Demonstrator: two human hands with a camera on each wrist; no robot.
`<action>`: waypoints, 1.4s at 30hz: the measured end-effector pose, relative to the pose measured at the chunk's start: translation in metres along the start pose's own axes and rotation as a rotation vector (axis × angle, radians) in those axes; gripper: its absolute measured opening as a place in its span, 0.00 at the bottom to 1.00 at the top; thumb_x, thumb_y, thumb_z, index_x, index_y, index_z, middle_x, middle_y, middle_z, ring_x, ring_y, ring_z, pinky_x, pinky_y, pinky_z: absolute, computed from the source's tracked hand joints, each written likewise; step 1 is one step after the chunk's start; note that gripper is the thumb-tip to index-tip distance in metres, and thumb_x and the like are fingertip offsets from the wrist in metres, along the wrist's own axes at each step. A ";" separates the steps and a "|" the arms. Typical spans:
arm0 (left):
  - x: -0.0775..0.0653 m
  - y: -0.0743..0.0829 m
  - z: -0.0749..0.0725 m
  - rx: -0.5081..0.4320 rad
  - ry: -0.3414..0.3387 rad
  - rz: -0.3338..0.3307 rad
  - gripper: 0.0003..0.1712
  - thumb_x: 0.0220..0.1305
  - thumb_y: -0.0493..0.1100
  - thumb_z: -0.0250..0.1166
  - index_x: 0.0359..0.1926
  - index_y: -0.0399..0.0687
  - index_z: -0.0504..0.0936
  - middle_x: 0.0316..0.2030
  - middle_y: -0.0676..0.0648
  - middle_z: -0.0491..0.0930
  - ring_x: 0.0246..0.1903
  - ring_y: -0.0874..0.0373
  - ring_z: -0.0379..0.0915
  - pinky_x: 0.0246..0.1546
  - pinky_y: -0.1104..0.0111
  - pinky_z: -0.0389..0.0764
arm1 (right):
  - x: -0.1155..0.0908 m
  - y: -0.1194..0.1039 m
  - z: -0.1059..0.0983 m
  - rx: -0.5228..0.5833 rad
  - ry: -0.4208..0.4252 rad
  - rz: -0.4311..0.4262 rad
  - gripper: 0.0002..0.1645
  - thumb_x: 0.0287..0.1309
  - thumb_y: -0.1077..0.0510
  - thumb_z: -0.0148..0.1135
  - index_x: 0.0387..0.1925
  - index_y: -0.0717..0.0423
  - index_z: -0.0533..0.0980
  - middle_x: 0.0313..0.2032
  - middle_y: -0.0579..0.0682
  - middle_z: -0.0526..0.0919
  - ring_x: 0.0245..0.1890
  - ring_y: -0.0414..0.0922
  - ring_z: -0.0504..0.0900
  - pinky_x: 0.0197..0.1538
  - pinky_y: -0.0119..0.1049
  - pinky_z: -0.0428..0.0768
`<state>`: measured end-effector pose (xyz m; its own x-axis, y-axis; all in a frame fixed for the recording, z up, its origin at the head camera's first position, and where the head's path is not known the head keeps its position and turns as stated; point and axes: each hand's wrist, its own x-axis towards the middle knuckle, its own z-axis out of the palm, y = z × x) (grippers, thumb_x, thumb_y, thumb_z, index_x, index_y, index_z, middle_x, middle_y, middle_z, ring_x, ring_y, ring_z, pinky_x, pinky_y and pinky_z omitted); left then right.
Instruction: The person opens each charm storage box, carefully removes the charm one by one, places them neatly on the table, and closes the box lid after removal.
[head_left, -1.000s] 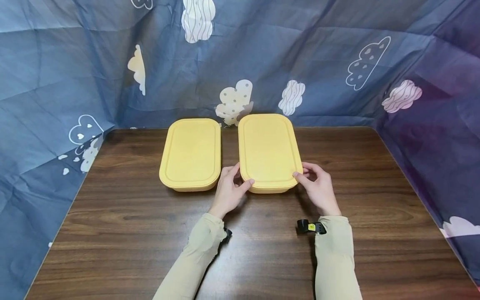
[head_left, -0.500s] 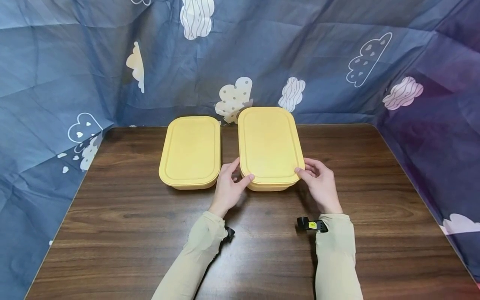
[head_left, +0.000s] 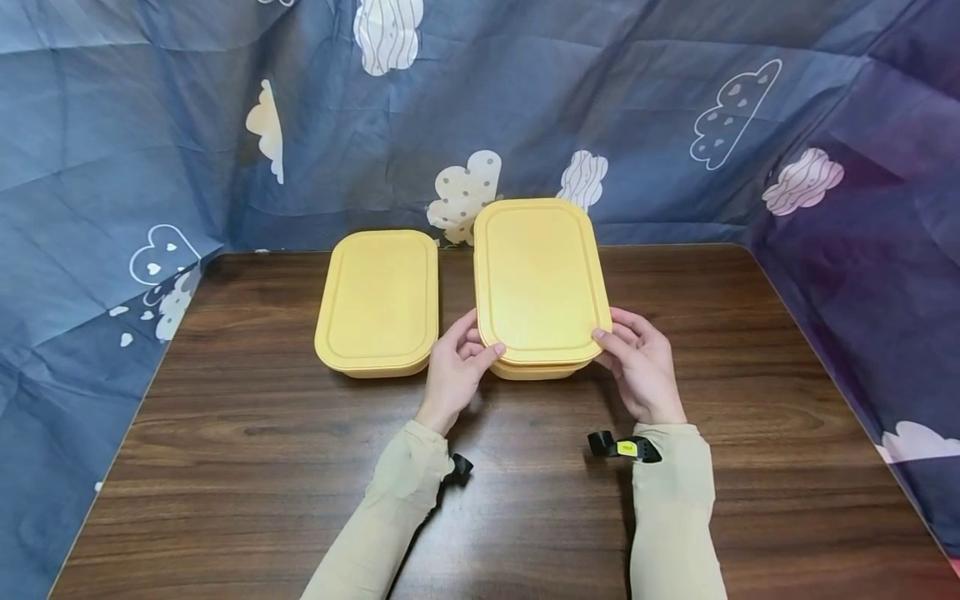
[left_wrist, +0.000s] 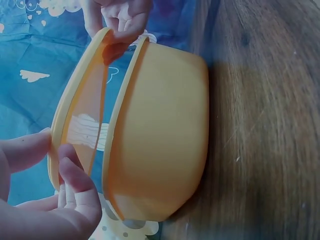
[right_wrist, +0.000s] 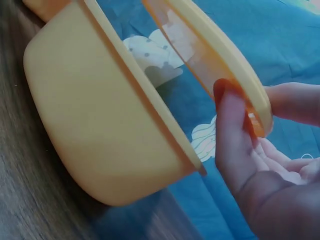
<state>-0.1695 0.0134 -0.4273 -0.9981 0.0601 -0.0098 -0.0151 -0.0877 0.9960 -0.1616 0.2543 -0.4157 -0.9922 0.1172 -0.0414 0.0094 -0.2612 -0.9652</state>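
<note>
A yellow lid (head_left: 540, 279) with rounded corners is raised off a yellow food container (head_left: 534, 373). Both wrist views show a gap between the lid (left_wrist: 80, 100) and the rim of the container (right_wrist: 110, 115), which stands on the table. My left hand (head_left: 456, 371) pinches the lid's near left corner, thumb on top and fingers beneath. At the near right corner, my right hand (head_left: 641, 362) pinches it the same way. From the head view, the lid hides most of the container and whatever is inside.
A second yellow container with its lid on (head_left: 380, 300) stands to the left on the brown wooden table (head_left: 262, 483). Behind the table hangs a blue cloth (head_left: 322, 125) printed with clouds, and it continues along the sides.
Both hands have lifted the lid upward off the container, and a gap has opened between them. The left container has stayed in place.
</note>
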 end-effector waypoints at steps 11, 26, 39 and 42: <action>0.000 -0.003 -0.002 0.042 -0.015 0.019 0.38 0.56 0.32 0.68 0.68 0.40 0.65 0.42 0.41 0.77 0.27 0.65 0.73 0.25 0.78 0.70 | 0.002 0.003 -0.001 0.075 -0.036 0.030 0.24 0.58 0.70 0.61 0.54 0.64 0.65 0.38 0.48 0.86 0.34 0.39 0.87 0.36 0.30 0.84; 0.002 -0.009 -0.003 0.196 0.050 0.065 0.22 0.60 0.34 0.63 0.57 0.39 0.76 0.42 0.41 0.75 0.27 0.65 0.72 0.27 0.77 0.75 | 0.002 -0.001 -0.016 0.167 0.003 0.019 0.23 0.58 0.72 0.61 0.54 0.64 0.65 0.38 0.50 0.88 0.36 0.41 0.88 0.38 0.33 0.85; 0.002 -0.015 -0.003 0.396 0.056 -0.026 0.31 0.61 0.41 0.63 0.65 0.44 0.68 0.41 0.44 0.74 0.32 0.57 0.77 0.36 0.67 0.78 | 0.001 -0.007 -0.045 0.295 0.074 -0.027 0.18 0.57 0.76 0.58 0.50 0.66 0.72 0.36 0.55 0.88 0.33 0.44 0.88 0.36 0.35 0.85; 0.003 -0.016 -0.003 0.381 0.042 -0.052 0.34 0.61 0.41 0.62 0.68 0.45 0.64 0.39 0.45 0.75 0.31 0.57 0.77 0.36 0.67 0.78 | 0.000 -0.008 -0.052 0.305 0.097 -0.026 0.17 0.56 0.76 0.58 0.48 0.65 0.74 0.36 0.55 0.88 0.32 0.44 0.88 0.35 0.34 0.85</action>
<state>-0.1722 0.0117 -0.4436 -0.9983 0.0135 -0.0572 -0.0508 0.2902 0.9556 -0.1553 0.3058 -0.4210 -0.9751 0.2144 -0.0568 -0.0674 -0.5305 -0.8450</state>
